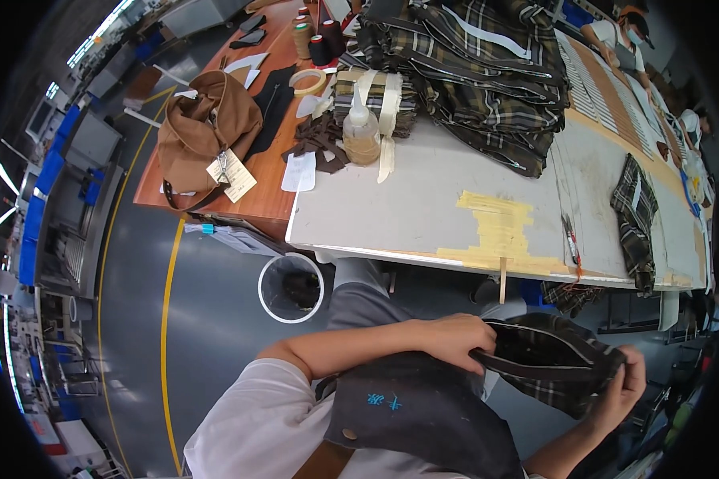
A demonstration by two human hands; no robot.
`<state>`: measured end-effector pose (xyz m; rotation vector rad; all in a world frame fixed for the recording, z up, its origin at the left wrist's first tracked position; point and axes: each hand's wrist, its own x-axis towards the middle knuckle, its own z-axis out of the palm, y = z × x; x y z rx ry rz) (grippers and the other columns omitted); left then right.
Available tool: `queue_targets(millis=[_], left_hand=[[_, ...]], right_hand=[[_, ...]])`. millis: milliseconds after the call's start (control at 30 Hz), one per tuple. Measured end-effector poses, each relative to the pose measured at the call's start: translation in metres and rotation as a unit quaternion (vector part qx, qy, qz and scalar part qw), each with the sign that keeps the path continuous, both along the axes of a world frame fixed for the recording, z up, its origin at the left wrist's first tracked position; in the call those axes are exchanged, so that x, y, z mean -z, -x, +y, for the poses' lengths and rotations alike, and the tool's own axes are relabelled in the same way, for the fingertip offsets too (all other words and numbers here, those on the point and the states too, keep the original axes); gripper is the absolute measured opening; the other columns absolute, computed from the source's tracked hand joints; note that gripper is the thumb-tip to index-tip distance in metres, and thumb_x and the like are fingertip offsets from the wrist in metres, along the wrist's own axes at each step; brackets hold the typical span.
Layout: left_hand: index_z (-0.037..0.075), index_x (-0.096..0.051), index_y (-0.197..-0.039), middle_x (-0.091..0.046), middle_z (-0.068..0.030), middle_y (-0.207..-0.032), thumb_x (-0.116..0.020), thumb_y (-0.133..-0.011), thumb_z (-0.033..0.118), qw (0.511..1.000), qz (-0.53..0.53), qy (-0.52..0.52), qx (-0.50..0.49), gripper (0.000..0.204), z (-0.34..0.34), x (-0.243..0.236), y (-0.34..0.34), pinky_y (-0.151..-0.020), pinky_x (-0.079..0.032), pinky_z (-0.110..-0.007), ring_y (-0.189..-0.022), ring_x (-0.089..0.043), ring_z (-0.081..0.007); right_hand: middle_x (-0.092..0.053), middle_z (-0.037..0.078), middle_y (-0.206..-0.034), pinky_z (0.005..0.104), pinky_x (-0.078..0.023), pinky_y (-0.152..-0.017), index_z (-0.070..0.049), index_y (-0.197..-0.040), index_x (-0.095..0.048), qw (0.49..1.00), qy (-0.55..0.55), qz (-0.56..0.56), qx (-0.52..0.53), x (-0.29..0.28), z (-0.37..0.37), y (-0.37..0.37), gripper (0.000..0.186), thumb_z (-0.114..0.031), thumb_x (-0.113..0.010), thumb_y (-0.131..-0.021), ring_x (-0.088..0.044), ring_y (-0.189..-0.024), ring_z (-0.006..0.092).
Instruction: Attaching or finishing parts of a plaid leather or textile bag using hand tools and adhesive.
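Over my lap I hold a dark plaid zippered bag piece with its zip spread apart, so the black inside shows. My left hand grips its left end, the fingertips partly hidden by the fabric. At the opposite end, my right hand pinches the corner of the zip band between thumb and fingers. On the table in front lie a seam-ripper-like tool with a red handle and another plaid piece. A tall stack of plaid zippered pieces rises at the back.
The pale worktable has a taped yellow patch and a stick jutting from its front edge. Left stand a brown bag with a tag, a glue bottle and thread spools. A white-rimmed bin sits below. Co-workers are far right.
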<state>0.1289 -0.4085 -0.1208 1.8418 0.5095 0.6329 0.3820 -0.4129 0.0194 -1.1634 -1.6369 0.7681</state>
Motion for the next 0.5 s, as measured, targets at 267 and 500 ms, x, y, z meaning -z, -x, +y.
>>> queue_targets(millis=[267,500], left_hand=[[0.006,-0.061,-0.065,-0.057,-0.0053,-0.066,-0.066,-0.066,0.02,0.963,-0.021,-0.259,0.075,0.015,0.004,-0.022,-0.02,-0.086,-0.032,-0.04,-0.076,-0.054,-0.0236],[0.008,-0.063,-0.056,-0.055,-0.0022,-0.059,-0.062,-0.056,0.02,0.88,0.022,-0.474,0.021,0.012,0.001,-0.076,-0.042,-0.077,-0.031,-0.036,-0.072,-0.051,-0.0228]], right_hand=[[-0.055,0.001,-0.087,0.0198,-0.037,-0.073,0.002,-0.096,-0.054,0.99,-0.026,-0.093,0.099,-0.007,0.069,-0.045,0.016,-0.011,-0.05,-0.089,-0.048,-0.08,0.0065],[-0.056,0.002,-0.093,0.021,-0.038,-0.081,0.003,-0.105,-0.054,0.986,-0.07,-0.151,-0.005,-0.013,0.161,0.018,0.02,-0.01,-0.048,-0.09,-0.05,-0.086,0.0081]])
